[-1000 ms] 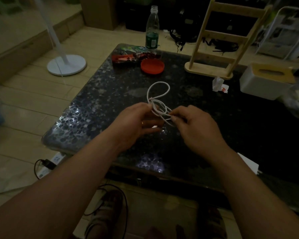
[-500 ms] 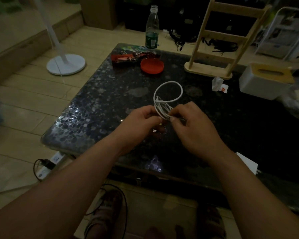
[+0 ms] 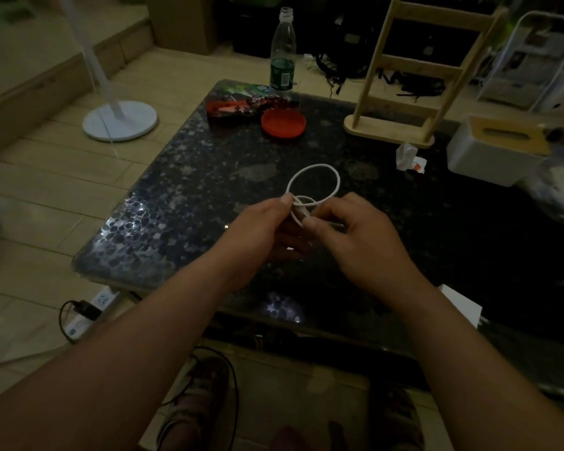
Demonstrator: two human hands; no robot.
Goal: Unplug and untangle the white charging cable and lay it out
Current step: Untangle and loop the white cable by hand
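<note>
The white charging cable (image 3: 334, 176) is coiled in small loops held above the dark speckled table (image 3: 183, 177). One round loop stands out beyond my fingers; smaller loops sit between my two hands. My left hand (image 3: 258, 229) pinches the coil from the left with thumb and fingertips. My right hand (image 3: 355, 236) pinches it from the right, close against the left hand. The cable's ends are hidden among my fingers.
On the table's far side lie a red lid (image 3: 284, 124), snack packets (image 3: 238, 105), a plastic bottle (image 3: 282, 65), a wooden rack (image 3: 404, 102), a crumpled wrapper (image 3: 409, 157) and a white tissue box (image 3: 492, 151). A power strip (image 3: 88, 312) and a fan base (image 3: 119, 120) are on the floor at left.
Both hands have drawn closer together on the coil. The loop beyond my fingers has widened and shifted to the right.
</note>
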